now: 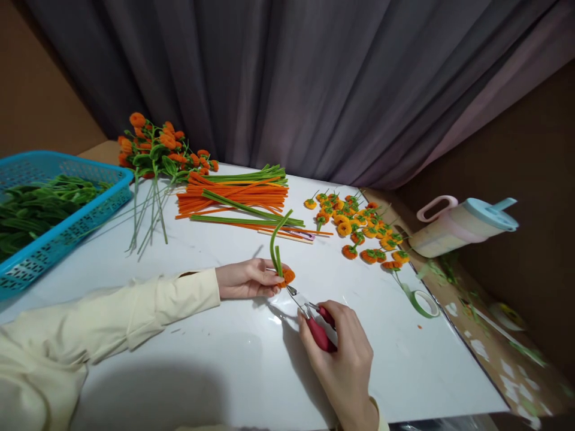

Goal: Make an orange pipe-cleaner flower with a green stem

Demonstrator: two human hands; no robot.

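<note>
My left hand (251, 278) pinches a small orange flower head (288, 276) made of fuzzy pipe cleaner. Two green pipe cleaners (275, 242) rise from it, one long and curved, one short. Red-handled pliers (320, 334) are wrapped in my right hand (344, 353), their metal tip reaching the underside of the flower head. Whether the jaws bite on anything there is too small to tell. Behind my left hand lies a pile of orange pipe cleaners (233, 194), with green pipe cleaners (251, 176) at its far side and a few across it.
A blue basket (67, 239) of green fuzzy leaves stands at left. Finished orange flowers (168, 140) lie at the back left. Several yellow-orange flower heads (344, 229) cover the right side, near a roll of green tape (425, 304) and a tumbler (458, 224). Paper scraps (480, 349) litter the right edge.
</note>
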